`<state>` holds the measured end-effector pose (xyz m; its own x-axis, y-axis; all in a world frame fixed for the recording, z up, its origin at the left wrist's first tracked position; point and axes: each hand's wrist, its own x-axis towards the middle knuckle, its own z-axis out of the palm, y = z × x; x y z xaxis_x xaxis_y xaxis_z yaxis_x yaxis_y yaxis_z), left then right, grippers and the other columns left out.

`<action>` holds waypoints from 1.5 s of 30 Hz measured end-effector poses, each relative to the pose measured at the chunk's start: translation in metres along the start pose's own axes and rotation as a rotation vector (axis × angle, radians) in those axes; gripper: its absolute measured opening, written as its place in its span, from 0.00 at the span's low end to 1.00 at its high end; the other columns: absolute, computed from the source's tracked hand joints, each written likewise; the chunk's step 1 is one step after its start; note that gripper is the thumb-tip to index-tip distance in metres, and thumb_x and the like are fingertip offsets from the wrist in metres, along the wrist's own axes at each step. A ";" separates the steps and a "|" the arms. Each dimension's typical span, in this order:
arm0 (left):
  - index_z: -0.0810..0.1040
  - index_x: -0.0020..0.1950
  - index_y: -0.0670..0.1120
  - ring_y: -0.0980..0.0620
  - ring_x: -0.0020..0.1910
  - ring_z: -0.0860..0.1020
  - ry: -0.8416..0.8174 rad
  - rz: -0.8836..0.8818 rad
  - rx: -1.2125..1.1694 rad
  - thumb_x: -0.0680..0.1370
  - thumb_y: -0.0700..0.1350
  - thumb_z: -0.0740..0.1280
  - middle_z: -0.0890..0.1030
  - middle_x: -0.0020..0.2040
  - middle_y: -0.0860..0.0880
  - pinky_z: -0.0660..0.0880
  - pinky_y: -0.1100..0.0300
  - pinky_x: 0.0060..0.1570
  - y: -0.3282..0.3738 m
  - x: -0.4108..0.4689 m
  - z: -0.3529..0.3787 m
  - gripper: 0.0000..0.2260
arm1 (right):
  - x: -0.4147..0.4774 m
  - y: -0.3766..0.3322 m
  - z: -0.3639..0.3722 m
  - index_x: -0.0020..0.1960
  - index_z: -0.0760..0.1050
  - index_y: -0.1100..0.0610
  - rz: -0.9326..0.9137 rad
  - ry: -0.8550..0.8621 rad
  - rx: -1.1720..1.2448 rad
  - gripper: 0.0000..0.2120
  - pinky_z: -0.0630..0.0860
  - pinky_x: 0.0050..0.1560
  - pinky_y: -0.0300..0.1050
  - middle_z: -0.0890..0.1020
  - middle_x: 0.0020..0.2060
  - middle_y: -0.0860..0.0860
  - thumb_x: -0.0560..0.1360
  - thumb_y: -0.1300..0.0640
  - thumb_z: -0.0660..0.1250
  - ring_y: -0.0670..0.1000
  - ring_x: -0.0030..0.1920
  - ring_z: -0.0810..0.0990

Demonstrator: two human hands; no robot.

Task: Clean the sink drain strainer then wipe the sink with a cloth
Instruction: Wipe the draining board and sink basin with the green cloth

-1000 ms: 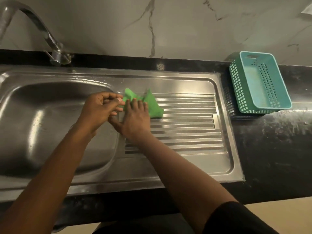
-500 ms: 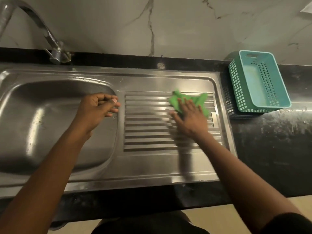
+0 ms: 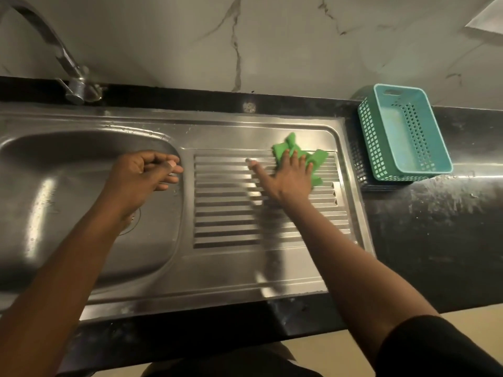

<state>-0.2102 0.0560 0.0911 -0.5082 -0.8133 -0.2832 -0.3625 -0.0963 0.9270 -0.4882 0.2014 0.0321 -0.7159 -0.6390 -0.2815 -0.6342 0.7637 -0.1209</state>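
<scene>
A stainless steel sink point(image 3: 49, 202) has its bowl on the left and a ridged drainboard point(image 3: 226, 219) on the right. My right hand point(image 3: 285, 178) lies flat, fingers spread, pressing a green cloth point(image 3: 317, 157) onto the far right corner of the drainboard. My left hand point(image 3: 141, 178) hovers over the bowl's right rim with its fingers loosely curled and nothing in it. Part of the round drain strainer point(image 3: 133, 221) shows in the bowl, mostly hidden under my left wrist.
A curved metal tap point(image 3: 73, 80) stands at the back left. A teal slotted plastic basket point(image 3: 402, 134) sits on the black counter point(image 3: 441, 235) right of the drainboard. A marbled wall runs along the back.
My right hand has slid the green cloth from beside the bowl across the drainboard to its far right corner. My left hand has stayed over the bowl's rim.
</scene>
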 end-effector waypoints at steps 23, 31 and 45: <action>0.85 0.58 0.48 0.49 0.50 0.88 0.009 -0.009 0.011 0.84 0.42 0.69 0.90 0.50 0.49 0.82 0.57 0.50 0.025 0.002 0.023 0.07 | 0.029 0.088 -0.005 0.86 0.44 0.53 -0.191 0.015 -0.108 0.50 0.46 0.83 0.59 0.52 0.84 0.57 0.76 0.20 0.35 0.56 0.84 0.51; 0.85 0.60 0.47 0.49 0.50 0.88 0.012 -0.018 0.030 0.84 0.42 0.69 0.90 0.51 0.48 0.83 0.54 0.53 0.016 0.003 0.017 0.07 | 0.060 0.041 -0.016 0.85 0.42 0.59 0.196 -0.010 0.117 0.60 0.41 0.82 0.65 0.45 0.84 0.62 0.69 0.16 0.32 0.63 0.84 0.43; 0.86 0.57 0.51 0.48 0.49 0.89 0.062 0.000 0.002 0.84 0.42 0.69 0.90 0.48 0.50 0.83 0.52 0.52 0.020 0.006 0.014 0.07 | 0.000 -0.112 0.024 0.86 0.50 0.53 -0.806 -0.119 -0.150 0.49 0.45 0.84 0.56 0.52 0.85 0.53 0.77 0.21 0.47 0.53 0.85 0.49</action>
<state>-0.2319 0.0571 0.1042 -0.4584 -0.8474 -0.2678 -0.3643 -0.0957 0.9264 -0.4103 0.1175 0.0230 0.0056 -0.9649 -0.2625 -0.9781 0.0493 -0.2023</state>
